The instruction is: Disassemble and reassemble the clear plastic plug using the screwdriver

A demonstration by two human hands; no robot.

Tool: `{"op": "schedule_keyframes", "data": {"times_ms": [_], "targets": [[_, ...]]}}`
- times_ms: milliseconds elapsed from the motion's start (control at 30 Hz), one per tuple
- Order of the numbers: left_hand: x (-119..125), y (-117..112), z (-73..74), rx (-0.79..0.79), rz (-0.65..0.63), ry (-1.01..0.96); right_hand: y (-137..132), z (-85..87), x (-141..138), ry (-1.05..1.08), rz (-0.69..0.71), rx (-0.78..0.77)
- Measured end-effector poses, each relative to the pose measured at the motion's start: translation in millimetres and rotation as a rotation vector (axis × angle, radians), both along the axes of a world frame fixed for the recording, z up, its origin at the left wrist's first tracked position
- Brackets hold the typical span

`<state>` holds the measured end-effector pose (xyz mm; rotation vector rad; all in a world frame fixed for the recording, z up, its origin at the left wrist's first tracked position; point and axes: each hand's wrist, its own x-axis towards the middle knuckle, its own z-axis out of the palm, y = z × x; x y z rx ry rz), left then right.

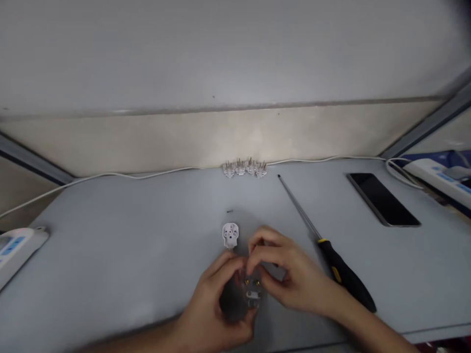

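My left hand (217,299) and my right hand (290,277) meet low in the middle of the grey table (121,245). Between their pinched fingers sits a small plug part (253,289) with brass pieces and a white clamp. Both hands grip it; the right fingers curl over its top. Just beyond the hands a white plug cover (230,235) lies on the table, apart from them. A tiny dark screw (230,211) lies farther back.
A long screwdriver (324,245) with a black and yellow handle lies diagonally to the right of my hands. A dark phone (382,199) lies at the right. Several white plug parts (245,168) line the back edge by a white cable (110,175). Power strips sit at the left (14,247) and right (437,175).
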<state>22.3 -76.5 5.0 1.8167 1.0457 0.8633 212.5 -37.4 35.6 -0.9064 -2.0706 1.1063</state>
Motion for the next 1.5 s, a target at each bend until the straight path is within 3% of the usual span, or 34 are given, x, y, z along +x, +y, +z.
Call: {"op": "schedule_keyframes", "data": {"times_ms": [133, 433, 800, 933, 1000, 1100, 1167, 1300, 1400, 1500], "targets": [[-0.2, 1.4, -0.4, -0.003, -0.01, -0.011, 3.7, 2.4, 4.6, -0.142, 0.06, 0.071], [0.3, 0.2, -2.4, 0.011, -0.012, -0.029, 7.5, -1.3, 10.2, -0.198, 0.131, 0.2], [-0.5, 2.4, -2.9, -0.023, -0.033, -0.031, 8.3, -0.8, 11.5, -0.192, 0.168, 0.177], [-0.5, 1.6, -3.9, 0.005, -0.015, -0.053, 8.7, 2.8, 11.0, -0.056, 0.114, 0.167], [-0.5, 1.8, -3.0, 0.013, -0.007, -0.044, 9.1, 1.7, 10.3, -0.017, -0.029, 0.185], [-0.2, 2.0, -0.3, 0.007, -0.015, -0.023, 10.9, -9.0, 8.6, -0.129, -0.317, 0.253], [-0.1, 1.9, 0.5, 0.01, -0.013, -0.02, 12.4, -20.0, 7.3, -0.215, -0.407, 0.272], [-1.1, 1.9, -2.9, 0.03, -0.006, -0.025, 13.7, -33.0, 4.7, -0.27, -0.388, 0.23], [-1.9, 2.4, -6.9, 0.042, -0.003, -0.028, 12.9, -26.4, 3.8, -0.218, -0.339, 0.184], [-1.6, 2.7, -8.6, 0.052, 0.006, -0.028, 10.9, -12.9, 4.1, -0.143, -0.196, 0.114]]}}
